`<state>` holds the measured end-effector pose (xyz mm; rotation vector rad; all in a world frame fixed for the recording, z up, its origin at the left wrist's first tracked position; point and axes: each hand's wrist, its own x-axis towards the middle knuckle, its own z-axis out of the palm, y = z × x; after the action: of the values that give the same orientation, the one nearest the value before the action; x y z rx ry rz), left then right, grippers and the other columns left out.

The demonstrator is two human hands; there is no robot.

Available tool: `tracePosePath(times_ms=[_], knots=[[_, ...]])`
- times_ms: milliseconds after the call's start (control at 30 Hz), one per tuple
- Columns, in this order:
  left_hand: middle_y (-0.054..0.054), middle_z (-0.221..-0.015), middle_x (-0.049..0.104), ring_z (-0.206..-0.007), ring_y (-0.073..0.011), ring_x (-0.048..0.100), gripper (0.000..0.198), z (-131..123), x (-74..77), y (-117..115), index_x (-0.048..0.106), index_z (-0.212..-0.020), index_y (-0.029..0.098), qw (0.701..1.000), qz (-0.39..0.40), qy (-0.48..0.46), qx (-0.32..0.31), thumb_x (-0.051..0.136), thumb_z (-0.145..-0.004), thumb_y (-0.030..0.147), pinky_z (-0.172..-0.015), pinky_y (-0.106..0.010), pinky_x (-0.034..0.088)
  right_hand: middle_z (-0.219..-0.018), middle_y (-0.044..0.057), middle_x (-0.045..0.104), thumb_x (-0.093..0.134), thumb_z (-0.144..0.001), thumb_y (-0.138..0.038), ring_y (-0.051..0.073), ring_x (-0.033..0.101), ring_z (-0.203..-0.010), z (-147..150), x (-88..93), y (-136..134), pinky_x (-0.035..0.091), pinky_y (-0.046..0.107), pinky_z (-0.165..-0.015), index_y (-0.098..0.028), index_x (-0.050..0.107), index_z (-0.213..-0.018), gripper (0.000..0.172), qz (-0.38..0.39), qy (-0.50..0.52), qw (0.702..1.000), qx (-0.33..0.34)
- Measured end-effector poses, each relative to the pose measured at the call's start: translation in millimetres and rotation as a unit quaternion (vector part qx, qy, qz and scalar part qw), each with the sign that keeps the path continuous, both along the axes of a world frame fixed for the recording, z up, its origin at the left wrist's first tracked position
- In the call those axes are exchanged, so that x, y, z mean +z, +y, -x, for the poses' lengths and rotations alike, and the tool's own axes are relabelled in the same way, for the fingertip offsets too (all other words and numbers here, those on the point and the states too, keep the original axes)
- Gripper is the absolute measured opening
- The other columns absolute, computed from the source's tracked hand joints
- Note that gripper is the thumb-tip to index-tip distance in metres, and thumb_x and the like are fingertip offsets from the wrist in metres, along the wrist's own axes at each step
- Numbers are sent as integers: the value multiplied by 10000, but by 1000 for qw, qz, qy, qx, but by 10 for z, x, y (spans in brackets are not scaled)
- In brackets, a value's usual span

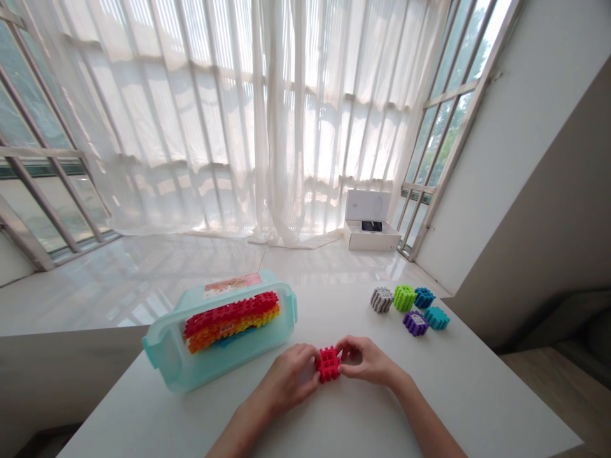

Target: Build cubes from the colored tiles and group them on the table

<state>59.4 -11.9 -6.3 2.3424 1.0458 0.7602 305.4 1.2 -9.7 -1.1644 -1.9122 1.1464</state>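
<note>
Both grips closed: your left hand and right hand pinched the red waffle block between them over the white tabletop, near the teal plastic box.

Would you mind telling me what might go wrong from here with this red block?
The red waffle block, held between the left hand and right hand, might slip and skid across the smooth white table. The turquoise plastic box sits near the table's edge, so a careless arm might knock it off.
</note>
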Motion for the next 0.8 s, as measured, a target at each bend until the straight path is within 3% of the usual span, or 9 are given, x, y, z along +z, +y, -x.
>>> tracePosePath(times_ms=[300, 533, 700, 733, 800], knots=[[-64, -1030, 661, -968, -247, 614, 355, -10, -48, 7, 554, -1084, 221, 1000, -11, -3, -1, 594, -746, 118, -853, -357, 496, -844, 10, 685, 730, -705, -137, 159, 600, -751, -10, -1, 2, 493, 258, -687, -182, 703, -998, 297, -2, -5, 1000, 12], [-93, -1055, 671, -968, -286, 634, 492, -27, -163, 37, 529, -1191, 229, 999, -26, -36, 9, 620, -718, 130, -848, -423, 522, -958, 59, 704, 642, -877, -349, 195, 637, -821, -68, 1, 35, 516, 298, -722, -186, 675, -1089, 270, 13, 19, 1000, 14], [-91, -1147, 672, -1025, -264, 650, 623, 32, -50, 5, 475, -1324, 243, 999, -34, -37, -4, 683, -740, 189, -898, -384, 533, -1083, 91, 696, 594, -912, -453, 235, 645, -955, -104, 12, 45, 526, 338, -811, -190, 655, -1107, 333, -3, 29, 1000, -3], [-74, -1135, 679, -1013, -243, 657, 587, 67, -4, 10, 486, -1316, 248, 999, -36, -38, -1, 680, -763, 207, -892, -363, 536, -1083, 94, 696, 592, -911, -473, 235, 647, -950, -106, 13, 48, 525, 341, -814, -188, 653, -1099, 347, -9, 29, 999, -18], [-41, -1029, 695, -948, -206, 666, 337, 167, 88, 48, 567, -1189, 247, 997, -52, -44, 32, 611, -855, 245, -857, -336, 535, -1046, 95, 701, 586, -905, -515, 230, 649, -910, -106, 5, 58, 521, 345, -807, -182, 655, -1069, 377, -23, 28, 998, -59]])
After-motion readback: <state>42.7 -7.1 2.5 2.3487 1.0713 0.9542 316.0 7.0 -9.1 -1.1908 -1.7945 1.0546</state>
